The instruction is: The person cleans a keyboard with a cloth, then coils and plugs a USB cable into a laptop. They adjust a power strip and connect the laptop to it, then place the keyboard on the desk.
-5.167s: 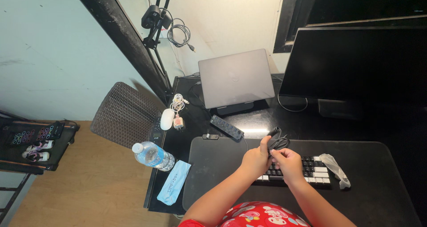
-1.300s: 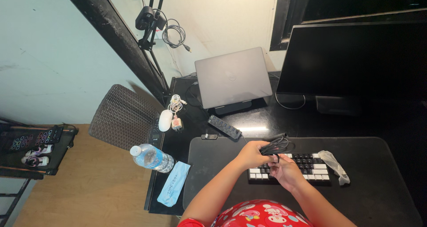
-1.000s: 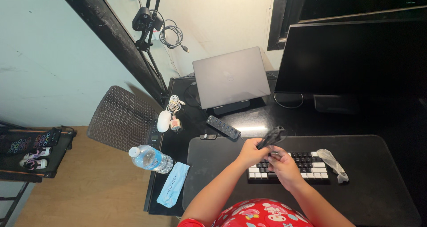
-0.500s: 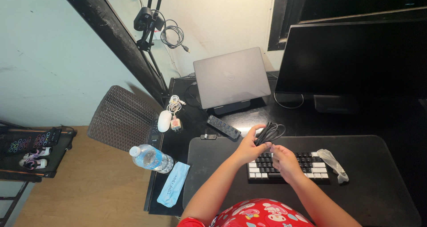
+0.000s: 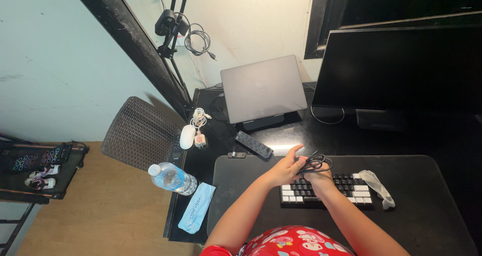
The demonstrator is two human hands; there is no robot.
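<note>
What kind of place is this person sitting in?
Most likely a home office or computer desk. A large dark monitor, a closed laptop on a stand and a black-and-white keyboard sit on a black desk, while both hands work a coiled black cable.

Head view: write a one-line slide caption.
Both hands, left hand and right hand, grip a coiled black cable above the keyboard.

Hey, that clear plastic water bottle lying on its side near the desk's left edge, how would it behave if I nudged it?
The clear plastic water bottle is round and on its side, so it probably rolls. It lies beside the black desk edge, so it might drop off. It looks partly filled, likely fairly heavy.
</note>
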